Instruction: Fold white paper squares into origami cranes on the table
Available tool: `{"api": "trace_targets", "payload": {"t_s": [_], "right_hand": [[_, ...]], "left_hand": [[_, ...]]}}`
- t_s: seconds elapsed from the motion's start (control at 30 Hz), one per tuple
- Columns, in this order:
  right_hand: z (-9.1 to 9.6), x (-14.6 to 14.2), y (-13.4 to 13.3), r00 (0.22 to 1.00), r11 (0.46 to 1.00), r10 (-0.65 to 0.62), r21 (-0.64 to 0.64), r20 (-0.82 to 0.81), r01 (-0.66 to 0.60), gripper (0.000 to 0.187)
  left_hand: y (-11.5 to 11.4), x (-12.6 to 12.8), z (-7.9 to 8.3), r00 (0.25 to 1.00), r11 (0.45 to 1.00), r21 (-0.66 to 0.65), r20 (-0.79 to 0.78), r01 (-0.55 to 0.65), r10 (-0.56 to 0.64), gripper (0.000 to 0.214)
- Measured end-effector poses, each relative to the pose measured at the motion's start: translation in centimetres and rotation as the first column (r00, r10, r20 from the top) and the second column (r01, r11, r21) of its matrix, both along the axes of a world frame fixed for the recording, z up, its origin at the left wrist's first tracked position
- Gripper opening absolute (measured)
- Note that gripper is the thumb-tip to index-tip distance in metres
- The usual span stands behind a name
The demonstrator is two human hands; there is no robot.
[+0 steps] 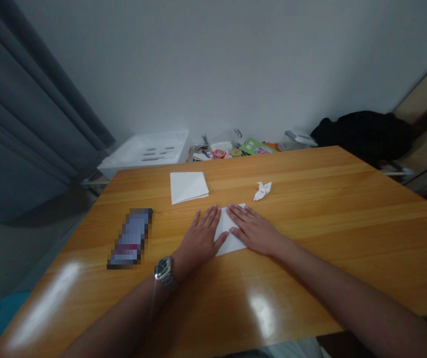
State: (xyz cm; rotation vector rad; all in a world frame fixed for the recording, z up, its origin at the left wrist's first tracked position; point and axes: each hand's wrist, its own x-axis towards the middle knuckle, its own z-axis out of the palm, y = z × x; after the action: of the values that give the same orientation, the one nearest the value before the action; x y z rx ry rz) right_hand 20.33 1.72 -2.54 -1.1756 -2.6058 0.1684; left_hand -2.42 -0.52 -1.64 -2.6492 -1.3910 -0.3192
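The left hand and right hand lie spread flat, pinning a folded white paper sheet steady against the table, with a paper crane just beyond it.

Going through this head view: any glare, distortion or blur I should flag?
In the head view, two bright glare patches lie on the wooden table near the bottom edge; the wide lens tilts the table edges and stretches the forearms; a flat rectangular object is pixelated; the left hand, right hand and folded white paper look reasonably sharp, though the light is dim.
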Motion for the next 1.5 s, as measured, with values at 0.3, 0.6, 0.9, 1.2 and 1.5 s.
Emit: {"api": "trace_targets", "payload": {"t_s": [0.3, 0.6, 0.9, 1.2, 1.5], "right_hand": [[-0.3, 0.5, 0.3, 0.991, 0.991, -0.131, -0.005, 0.029, 0.131, 0.065], [-0.3, 0.2, 0.2, 0.986, 0.987, -0.162, -0.001, 0.051, 0.162, 0.067], [-0.5, 0.3, 0.1, 0.986, 0.986, -0.165, 0.004, 0.003, 0.165, 0.066], [-0.4, 0.9, 0.3, 0.99, 0.994, -0.106, -0.015, -0.096, 0.105, 0.061], [1.8, 3.0, 0.8, 0.952, 0.992, 0.115, -0.011, -0.283, -0.123, 0.052]], "left_hand": [[-0.1, 0.1, 0.5, 1.0, 1.0, -0.023, 0.008, -0.008, 0.008, 0.066], [-0.1, -0.2, 0.9, 0.999, 0.999, -0.03, 0.036, 0.022, -0.021, 0.064], [-1.0, -0.9, 2.8, 0.981, 0.967, -0.17, 0.077, 0.19, -0.18, 0.065], [-0.9, -0.7, 2.7, 0.982, 0.967, -0.17, 0.056, 0.19, -0.183, 0.058], [-0.7, -1.3, 3.3, 0.979, 0.961, -0.186, 0.07, 0.204, -0.194, 0.059]]}}
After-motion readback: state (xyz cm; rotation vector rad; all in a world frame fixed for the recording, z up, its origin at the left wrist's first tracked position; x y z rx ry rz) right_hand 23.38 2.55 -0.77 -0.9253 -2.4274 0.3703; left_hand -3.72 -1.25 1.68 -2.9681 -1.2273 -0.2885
